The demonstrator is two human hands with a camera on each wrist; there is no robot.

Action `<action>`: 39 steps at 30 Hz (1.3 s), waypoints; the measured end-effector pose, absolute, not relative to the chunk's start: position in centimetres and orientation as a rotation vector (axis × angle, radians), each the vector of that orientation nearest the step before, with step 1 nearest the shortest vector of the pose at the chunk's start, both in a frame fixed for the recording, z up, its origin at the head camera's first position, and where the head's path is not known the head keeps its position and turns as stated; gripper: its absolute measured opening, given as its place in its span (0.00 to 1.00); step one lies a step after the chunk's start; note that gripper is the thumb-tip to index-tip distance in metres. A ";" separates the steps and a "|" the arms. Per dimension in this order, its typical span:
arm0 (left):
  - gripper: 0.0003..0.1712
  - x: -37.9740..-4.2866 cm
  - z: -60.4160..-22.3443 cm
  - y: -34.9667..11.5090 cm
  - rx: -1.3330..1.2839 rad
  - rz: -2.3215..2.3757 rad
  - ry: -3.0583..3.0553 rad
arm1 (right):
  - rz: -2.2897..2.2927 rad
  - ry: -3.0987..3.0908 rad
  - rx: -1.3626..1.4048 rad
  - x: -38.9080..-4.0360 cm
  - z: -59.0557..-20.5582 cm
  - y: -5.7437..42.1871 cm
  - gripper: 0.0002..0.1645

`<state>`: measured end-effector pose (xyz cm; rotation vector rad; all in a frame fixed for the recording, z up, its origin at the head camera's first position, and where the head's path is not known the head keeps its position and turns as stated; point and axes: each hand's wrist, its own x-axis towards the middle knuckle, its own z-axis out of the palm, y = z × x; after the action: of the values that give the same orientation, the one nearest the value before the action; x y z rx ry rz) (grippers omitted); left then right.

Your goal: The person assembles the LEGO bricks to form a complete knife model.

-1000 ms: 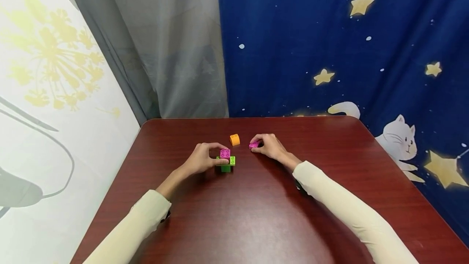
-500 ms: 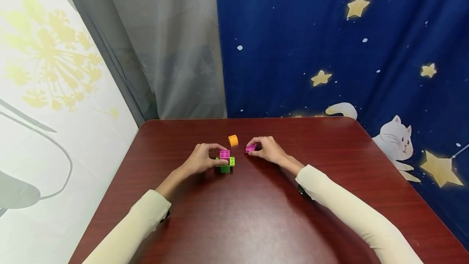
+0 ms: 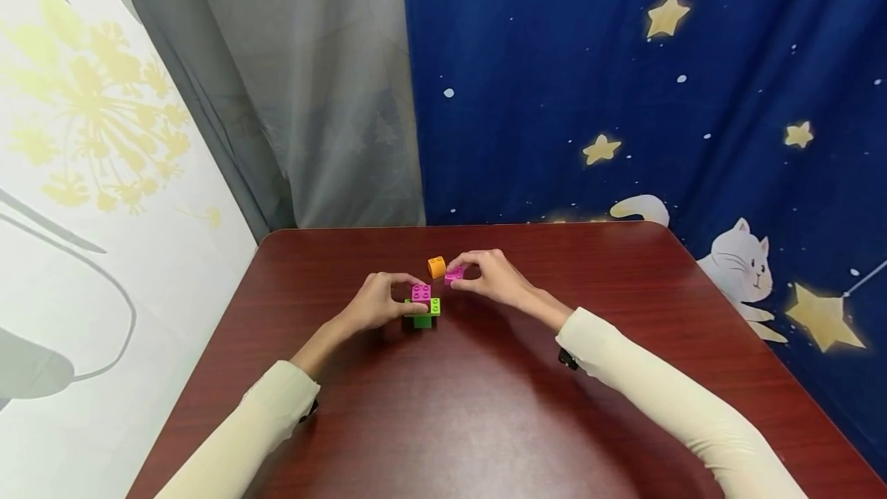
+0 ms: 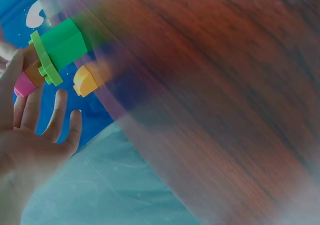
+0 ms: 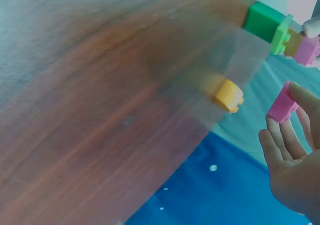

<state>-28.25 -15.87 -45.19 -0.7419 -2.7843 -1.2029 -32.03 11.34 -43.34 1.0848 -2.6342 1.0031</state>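
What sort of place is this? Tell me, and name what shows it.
Probably indoors, perhaps a play corner or staged recording spot: a star-patterned blue curtain hangs behind a reddish-brown table, and the right hand holds a pink toy brick.

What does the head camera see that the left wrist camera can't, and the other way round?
Only the head view shows the printed cat's face and the loose pink brick the right hand pinches.

Only the left wrist view shows the little finger of the left hand.

Both show the brick stack, the orange brick and the table.
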 end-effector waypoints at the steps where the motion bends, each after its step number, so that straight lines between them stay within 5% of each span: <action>1: 0.23 -28.3 -45.2 -15.9 -0.743 -1.199 -2.784 | 1.002 -2.626 1.095 -31.9 -43.1 11.2 0.13; 39: 0.26 -28.6 -45.3 -16.0 -0.748 -1.269 -2.781 | 0.944 -2.564 1.350 -29.9 -41.6 6.9 0.15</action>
<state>-28.64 -15.97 -45.34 -0.7481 -2.7809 -1.2686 -29.94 6.91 -41.56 1.3504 -2.5639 0.9438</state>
